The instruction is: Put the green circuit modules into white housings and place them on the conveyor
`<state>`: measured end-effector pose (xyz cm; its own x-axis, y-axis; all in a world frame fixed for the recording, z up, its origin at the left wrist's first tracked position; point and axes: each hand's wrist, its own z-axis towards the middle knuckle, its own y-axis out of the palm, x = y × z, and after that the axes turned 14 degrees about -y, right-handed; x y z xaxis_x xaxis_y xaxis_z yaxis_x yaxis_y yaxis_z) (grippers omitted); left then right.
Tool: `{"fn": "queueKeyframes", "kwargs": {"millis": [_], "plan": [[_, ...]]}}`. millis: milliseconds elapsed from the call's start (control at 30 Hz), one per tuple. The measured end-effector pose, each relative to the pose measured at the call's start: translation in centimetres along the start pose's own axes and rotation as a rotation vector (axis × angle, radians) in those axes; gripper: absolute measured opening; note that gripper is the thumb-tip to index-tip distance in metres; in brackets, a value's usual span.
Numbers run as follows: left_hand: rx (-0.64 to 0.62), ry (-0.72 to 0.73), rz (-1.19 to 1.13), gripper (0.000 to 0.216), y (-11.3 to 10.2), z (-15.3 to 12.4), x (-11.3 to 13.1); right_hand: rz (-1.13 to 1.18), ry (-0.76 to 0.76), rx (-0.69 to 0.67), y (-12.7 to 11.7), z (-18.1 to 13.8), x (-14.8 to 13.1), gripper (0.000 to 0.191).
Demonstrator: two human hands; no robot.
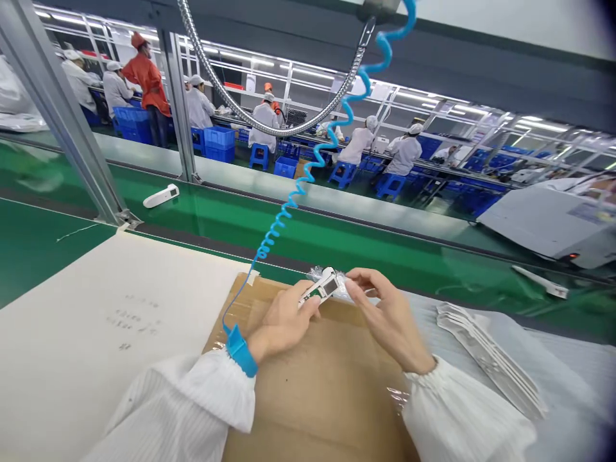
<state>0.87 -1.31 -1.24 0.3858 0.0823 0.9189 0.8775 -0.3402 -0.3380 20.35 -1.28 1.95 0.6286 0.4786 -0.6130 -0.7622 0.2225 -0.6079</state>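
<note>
My left hand (283, 317) is closed around a slim white handheld device (330, 286) with a small dark screen, tilted up to the right. Part of its green circuit board shows beside my thumb. Just to the right, my right hand (385, 308) has its thumb and forefinger drawn together by the device's screen end; what they grip, if anything, is hard to make out. Crumpled clear plastic (316, 273) lies behind the device. Both hands are above a brown cardboard sheet (332, 378). A blue wrist strap (240, 351) circles my left wrist.
A coiled blue cord (289, 205) runs from the strap up past a hanging metal hose (250, 122). On the green conveyor belt (231, 218) lie white devices (161, 196). Several white shell parts (491, 359) rest at right. A metal post (62, 109) stands left. Several people sit beyond.
</note>
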Motion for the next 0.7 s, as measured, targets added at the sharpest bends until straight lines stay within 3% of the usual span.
{"fn": "queueKeyframes", "kwargs": {"millis": [100,200,333,467,533,633,700], "plan": [[0.015,0.026,0.068,0.020,-0.1,0.0,0.0,-0.192,-0.248,-0.039,0.9,0.3,0.9,0.014],[0.029,0.017,0.107,0.019,-0.1,-0.1,0.1,-0.498,-0.453,-0.051,1.7,0.5,1.8,0.018],[0.039,0.007,0.099,0.020,0.1,0.0,0.2,-0.613,-0.523,-0.117,2.0,0.4,1.7,0.018],[0.224,-0.106,-0.055,0.025,-0.1,1.1,-0.4,-0.423,-0.434,-0.227,1.7,0.7,1.4,0.024],[0.333,-0.160,-0.142,0.025,-0.6,1.8,-0.9,-0.320,-0.273,-0.189,1.7,1.2,2.3,0.023],[0.392,-0.167,-0.239,0.026,-1.1,2.4,-1.5,-0.378,-0.002,-0.109,2.1,1.8,5.0,0.020],[0.387,-0.164,-0.258,0.026,-1.3,2.4,-1.6,-0.453,0.065,-0.127,2.3,1.9,6.7,0.017]]}}
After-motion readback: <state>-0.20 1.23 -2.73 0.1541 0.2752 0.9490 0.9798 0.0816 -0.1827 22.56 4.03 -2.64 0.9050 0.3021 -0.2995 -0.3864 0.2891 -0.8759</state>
